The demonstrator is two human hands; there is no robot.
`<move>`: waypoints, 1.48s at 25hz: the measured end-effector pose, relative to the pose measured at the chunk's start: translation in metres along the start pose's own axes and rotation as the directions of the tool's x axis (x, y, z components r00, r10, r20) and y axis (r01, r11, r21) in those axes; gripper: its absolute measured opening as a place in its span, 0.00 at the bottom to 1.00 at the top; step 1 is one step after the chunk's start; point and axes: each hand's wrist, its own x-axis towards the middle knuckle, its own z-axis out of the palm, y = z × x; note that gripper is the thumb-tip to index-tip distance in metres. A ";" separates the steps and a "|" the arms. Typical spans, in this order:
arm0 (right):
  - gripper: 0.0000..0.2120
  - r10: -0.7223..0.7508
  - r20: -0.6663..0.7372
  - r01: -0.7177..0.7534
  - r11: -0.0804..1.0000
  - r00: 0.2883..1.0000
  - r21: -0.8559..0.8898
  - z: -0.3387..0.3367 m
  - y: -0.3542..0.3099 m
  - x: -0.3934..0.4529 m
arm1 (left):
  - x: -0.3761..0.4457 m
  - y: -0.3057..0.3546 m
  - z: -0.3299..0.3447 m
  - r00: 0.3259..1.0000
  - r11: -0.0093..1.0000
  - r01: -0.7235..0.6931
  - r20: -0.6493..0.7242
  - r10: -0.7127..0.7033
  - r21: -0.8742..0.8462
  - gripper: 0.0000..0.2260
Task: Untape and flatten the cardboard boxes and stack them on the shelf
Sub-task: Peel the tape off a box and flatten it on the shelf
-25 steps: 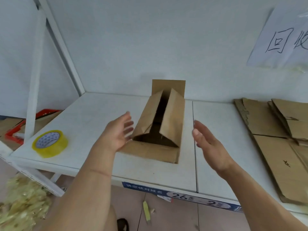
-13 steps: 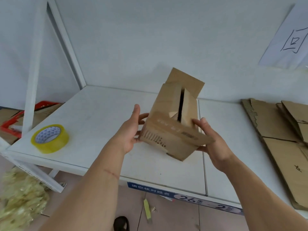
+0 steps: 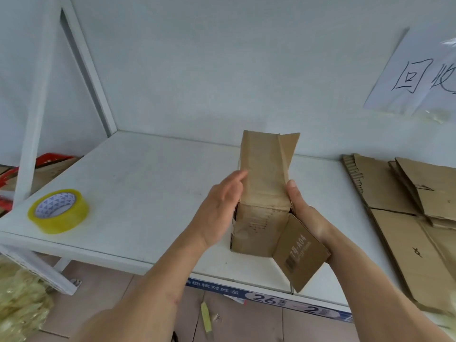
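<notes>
Corrugated brown box [image 3: 265, 174] between both hands.

At the lower centre, a flap of the cardboard box [image 3: 299, 253] reads "A04" beside a barcode. At the upper right, a paper sign [image 3: 417, 77] on the wall bears handwritten "回收". Along the bottom, the shelf edge label [image 3: 271, 298] shows "26" and "2"; its smaller characters are unclear.

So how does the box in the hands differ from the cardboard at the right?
The box is held up between both hands, its flaps open; the cardboard lies on the shelf. The box keeps its volume; the cardboard is flattened and stacked. Both are plain brown.
</notes>
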 end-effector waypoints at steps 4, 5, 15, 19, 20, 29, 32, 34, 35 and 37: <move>0.39 -0.146 -0.020 0.141 0.977 0.989 -0.159 -0.007 -0.012 -0.013 | -0.016 -0.029 0.029 0.999 0.983 -0.030 0.026 0.026 0.182 0.51; 0.37 -0.145 -0.001 0.144 0.985 0.989 -0.094 -0.010 -0.013 -0.013 | -0.019 -0.038 0.035 0.999 0.977 -0.054 0.010 0.053 0.206 0.51; 0.22 -0.112 0.092 0.043 0.833 0.989 0.551 -0.018 -0.010 -0.024 | -0.003 -0.055 0.040 0.846 0.733 -0.408 -0.076 0.527 0.544 0.31; 0.23 -0.123 0.017 0.094 0.832 0.992 0.547 -0.023 -0.007 -0.023 | 0.000 -0.048 0.045 0.823 0.758 -0.440 -0.122 0.555 0.482 0.22; 0.22 -0.125 0.008 0.100 0.830 0.992 0.548 -0.023 -0.007 -0.024 | 0.001 -0.048 0.046 0.811 0.753 -0.450 -0.133 0.570 0.480 0.20; 0.24 -0.041 -0.022 0.046 0.799 0.999 0.600 -0.012 0.015 -0.008 | 0.009 -0.031 0.035 0.741 0.638 -0.511 -0.081 0.667 0.576 0.06; 0.20 -0.092 -0.243 0.122 0.986 0.966 0.111 0.004 0.042 0.011 | 0.009 -0.021 0.032 0.846 0.628 -0.462 0.098 0.524 0.627 0.08; 0.16 -0.294 -0.486 0.242 0.955 0.823 -0.169 0.005 0.038 0.002 | 0.010 -0.022 0.035 0.912 0.668 -0.384 0.147 0.384 0.637 0.09; 0.17 -0.465 -0.494 0.394 0.885 0.735 -0.247 0.003 0.030 -0.002 | 0.012 -0.023 0.034 0.927 0.700 -0.358 0.143 0.347 0.619 0.08; 0.19 -0.681 -0.167 0.587 0.710 0.713 -0.389 -0.002 0.022 -0.007 | 0.016 -0.021 0.028 0.955 0.819 -0.289 0.093 0.281 0.496 0.04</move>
